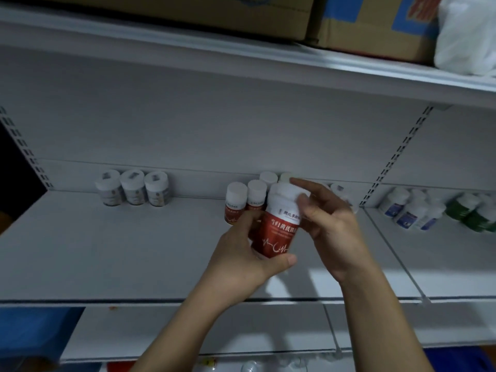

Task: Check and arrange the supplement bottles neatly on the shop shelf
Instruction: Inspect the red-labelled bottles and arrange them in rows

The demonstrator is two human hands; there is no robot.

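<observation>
A white metal shelf point(107, 251) runs across the dim shop, backed by a plain grey-white back panel point(214, 116) with a slotted upright point(397, 157) on the right. Above it, the upper shelf point(188, 47) carries cardboard boxes point(214, 12) and a white bag point(467, 36). A lower shelf point(188, 331) shows below.

A red-labelled bottle point(277, 226) with a white cap is held in the air just above the shelf, tilted slightly, in front of the row of matching red bottles point(236, 202) standing at the back. The left hand point(241, 261) grips its base, fingers point(284, 261) clamped round the lower label. The right hand point(327, 224) holds its top, fingers point(303, 183) closed over the cap.

Three pale bottles point(134, 187) stand side by side at the back left, well apart from the red ones. Beyond the upright, blue-labelled bottles point(408, 210) stand beside green bottles point(472, 213).
</observation>
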